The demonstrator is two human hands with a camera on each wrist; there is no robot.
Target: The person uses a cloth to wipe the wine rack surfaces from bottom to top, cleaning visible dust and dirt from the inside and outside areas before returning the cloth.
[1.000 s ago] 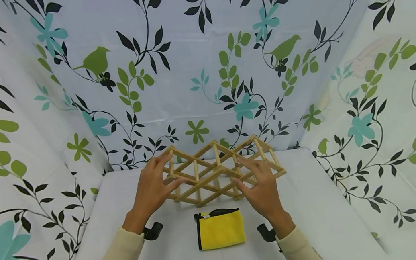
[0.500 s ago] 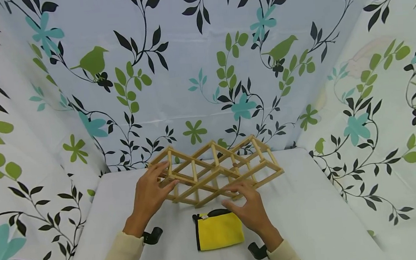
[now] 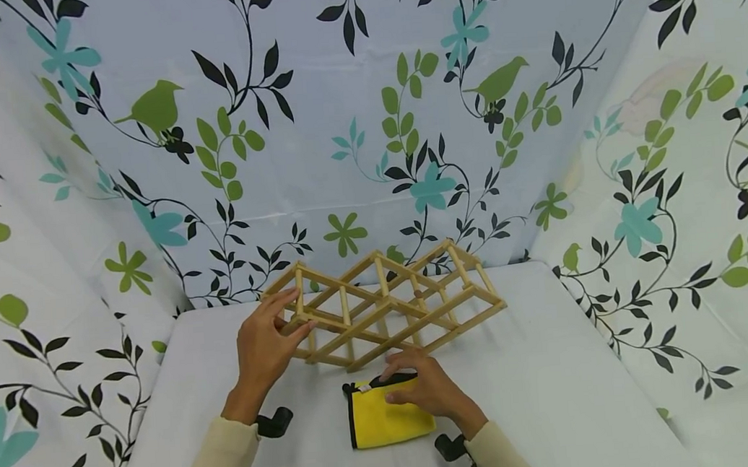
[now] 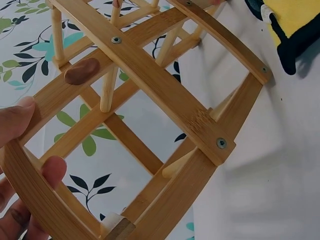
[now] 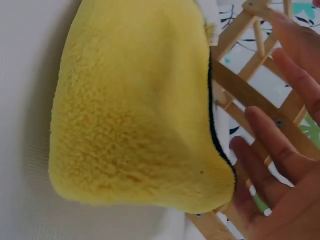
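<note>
A collapsible wooden lattice wine rack [image 3: 388,303] stands unfolded at the back of the white table. At its left end my left hand [image 3: 261,346] grips a slat, and the left wrist view shows the thumb on one side of the wood [image 4: 150,82] with fingers curled behind. In front of the rack lies a folded yellow cleaning cloth [image 3: 377,423] with black edging and a small white tag. Over the cloth's upper right part is my right hand [image 3: 432,390], its fingers loosely bent and holding nothing. In the right wrist view these fingers are beside the fuzzy cloth [image 5: 125,125].
The white tabletop [image 3: 555,394] extends on both sides of the rack. Behind it hangs a curtain [image 3: 317,165] printed with leaves and birds, and similar fabric encloses both sides. Black wrist cameras [image 3: 274,423] are strapped to both wrists.
My right hand has left the rack's middle and moved down and left, to over the yellow cloth. My left hand stays at the rack's left end. The view has shifted slightly.
</note>
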